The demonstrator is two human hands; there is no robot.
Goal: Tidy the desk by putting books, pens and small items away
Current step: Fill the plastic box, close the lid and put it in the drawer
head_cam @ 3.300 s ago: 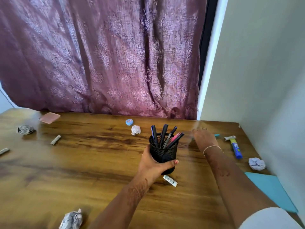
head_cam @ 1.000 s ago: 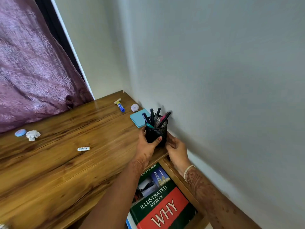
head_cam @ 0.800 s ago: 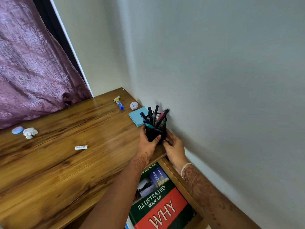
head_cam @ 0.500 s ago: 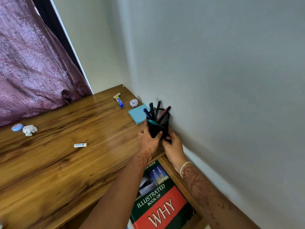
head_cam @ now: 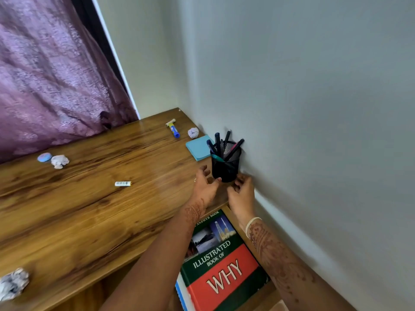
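Wood-grain worktop [head_cam: 89,216] is carrying everything, with a grey wall [head_cam: 314,108] standing along its right edge. A green-and-red book [head_cam: 222,265] is lying on a shelf below. A blue notepad [head_cam: 198,149] is sitting just behind the black mesh pen holder [head_cam: 225,167], which is standing upright against the wall, pens inside. Left hand [head_cam: 205,187] and right hand [head_cam: 241,193] are flanking its base, fingers spread loosely, gripping nothing. Crumpled paper balls [head_cam: 59,161], a glue stick [head_cam: 173,128], and a small white tube [head_cam: 122,183] are lying scattered.
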